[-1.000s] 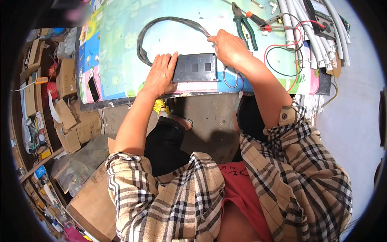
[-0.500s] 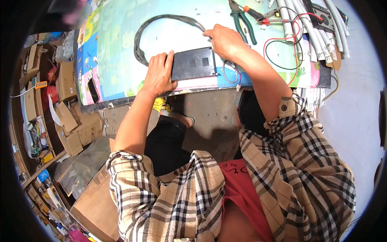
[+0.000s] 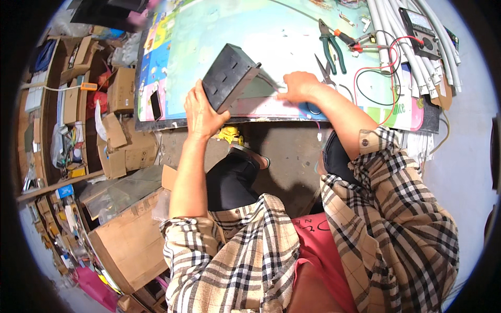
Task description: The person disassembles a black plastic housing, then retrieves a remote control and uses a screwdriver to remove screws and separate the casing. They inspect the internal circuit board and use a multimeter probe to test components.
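Note:
A flat black rectangular box [image 3: 228, 78] is tilted up off the table, with my left hand [image 3: 202, 112] gripping its lower left edge. A dark cable [image 3: 267, 80] runs from the box's right side toward my right hand [image 3: 301, 87]. The fingers of that hand are pinched on the cable near a small pale piece at its end. Beyond my right hand lie green-handled pliers [image 3: 332, 52] and a dark pointed tool [image 3: 324, 72], partly hidden by the hand.
A multimeter [image 3: 421, 34] with red and black leads rests among white tubes [image 3: 389, 36] at the right. A phone [image 3: 156, 105] lies near the table's left edge. Shelves with cardboard boxes [image 3: 122, 88] stand at the left. Something yellow [image 3: 228, 134] is below the table edge.
My left hand has lifted and tilted the black box, which lay flat before. My right hand has come down nearer the table's front edge with the cable. The whole view has shifted.

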The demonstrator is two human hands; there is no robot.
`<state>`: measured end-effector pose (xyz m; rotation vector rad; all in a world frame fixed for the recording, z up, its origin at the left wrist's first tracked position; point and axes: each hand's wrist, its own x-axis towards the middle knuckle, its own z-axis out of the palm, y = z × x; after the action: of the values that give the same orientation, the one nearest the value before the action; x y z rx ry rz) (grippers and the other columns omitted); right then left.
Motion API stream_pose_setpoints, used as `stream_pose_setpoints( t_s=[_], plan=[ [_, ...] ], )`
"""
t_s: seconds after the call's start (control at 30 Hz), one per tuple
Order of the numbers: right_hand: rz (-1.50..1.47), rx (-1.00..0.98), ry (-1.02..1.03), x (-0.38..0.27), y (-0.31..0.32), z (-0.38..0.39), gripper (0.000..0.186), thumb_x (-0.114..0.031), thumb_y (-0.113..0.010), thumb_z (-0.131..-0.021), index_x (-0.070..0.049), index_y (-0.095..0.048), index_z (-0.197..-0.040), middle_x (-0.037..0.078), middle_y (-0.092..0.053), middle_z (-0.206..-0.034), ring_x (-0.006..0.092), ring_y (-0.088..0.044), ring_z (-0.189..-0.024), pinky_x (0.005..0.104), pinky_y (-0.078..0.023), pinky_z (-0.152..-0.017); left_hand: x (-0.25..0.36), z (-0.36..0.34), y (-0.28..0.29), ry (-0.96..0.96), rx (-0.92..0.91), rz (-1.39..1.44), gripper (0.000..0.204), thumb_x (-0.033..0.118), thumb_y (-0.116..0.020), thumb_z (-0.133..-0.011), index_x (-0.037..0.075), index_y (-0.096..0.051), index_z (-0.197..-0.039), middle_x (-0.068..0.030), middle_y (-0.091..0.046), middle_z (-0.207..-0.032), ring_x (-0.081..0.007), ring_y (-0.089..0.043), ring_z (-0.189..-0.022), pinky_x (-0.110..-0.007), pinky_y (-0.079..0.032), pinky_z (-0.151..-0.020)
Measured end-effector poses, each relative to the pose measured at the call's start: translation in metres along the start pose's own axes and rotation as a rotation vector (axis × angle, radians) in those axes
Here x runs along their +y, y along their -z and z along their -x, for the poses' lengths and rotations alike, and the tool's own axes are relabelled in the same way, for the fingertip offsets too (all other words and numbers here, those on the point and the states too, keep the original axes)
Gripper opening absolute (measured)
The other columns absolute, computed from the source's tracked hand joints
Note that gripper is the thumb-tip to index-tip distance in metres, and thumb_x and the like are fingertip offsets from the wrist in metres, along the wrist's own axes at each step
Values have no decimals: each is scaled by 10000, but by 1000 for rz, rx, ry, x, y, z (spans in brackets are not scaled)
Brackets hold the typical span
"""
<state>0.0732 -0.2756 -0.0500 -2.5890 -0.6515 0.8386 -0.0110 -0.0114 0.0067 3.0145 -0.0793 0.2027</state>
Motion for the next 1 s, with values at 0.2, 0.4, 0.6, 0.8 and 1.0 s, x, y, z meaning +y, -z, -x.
stream_pose_setpoints(
  t_s=[0.2,0.4,0.6,0.8,1.0],
  plan=[
    [231,47,68,-18,-54,-4,191,-169,-650,-752,-38,-714,-876,186,-695,-924,307,-680,-899,399,-539,-753,9,34,-30,135,-17,-50,1069,248,-831,-539,-18,-239,-1388,-226,-456,-1191,-389,-451,-1123,-463,-362,-989],
    [274,113,79,-18,-65,-7,253,-227,-623,-796,-23,-695,-926,196,-646,-1002,340,-659,-891,419,-527,-768,11,34,-50,129,-40,-37,989,237,-809,-572,-61,-295,-1363,-217,-478,-1124,-369,-465,-1070,-462,-344,-958],
    [333,67,124,-61,-68,23,627,-588,-637,-784,20,-670,-931,199,-670,-876,341,-669,-830,415,-530,-732,5,34,-74,272,-89,-9,978,239,-805,-575,-56,-306,-1363,-208,-497,-1115,-361,-484,-1057,-440,-355,-940],
    [365,154,137,-49,-105,3,383,-364,-688,-786,9,-671,-873,193,-672,-855,338,-674,-758,404,-535,-668,7,29,-89,341,-147,6,993,238,-797,-563,-38,-298,-1376,-210,-484,-1129,-363,-477,-1080,-439,-358,-966],
    [329,167,174,-53,-97,10,239,-193,-643,-754,21,-653,-860,227,-663,-829,351,-674,-763,427,-538,-688,10,34,-112,391,-42,53,1005,240,-814,-560,-33,-294,-1375,-198,-471,-1122,-355,-465,-1081,-441,-335,-985]
  ],
)
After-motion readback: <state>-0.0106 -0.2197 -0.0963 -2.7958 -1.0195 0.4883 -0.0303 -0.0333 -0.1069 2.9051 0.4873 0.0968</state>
